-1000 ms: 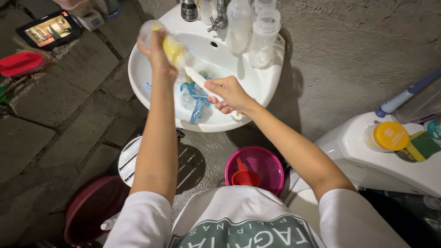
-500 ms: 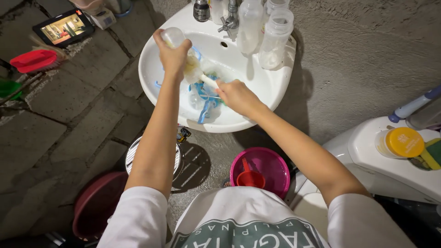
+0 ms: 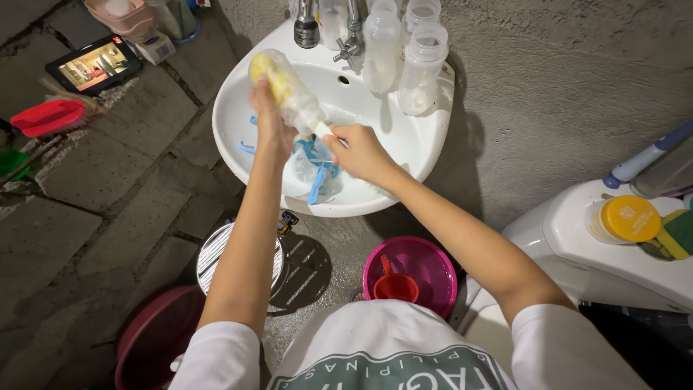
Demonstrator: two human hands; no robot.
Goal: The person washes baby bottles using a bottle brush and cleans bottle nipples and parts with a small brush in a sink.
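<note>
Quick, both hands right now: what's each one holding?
Left hand: closed around the clear bottle.
Right hand: closed on the brush handle going into it.

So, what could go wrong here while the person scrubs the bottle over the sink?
1. The left hand holds the soapy bottle tilted above the sink; it may slip and fall onto the blue parts below.
2. The right hand pushes the brush close to the spare bottles standing on the rim; a wide stroke might knock one over.
3. The tablet lies on the floor nearby, so splashes could possibly reach it.
</note>
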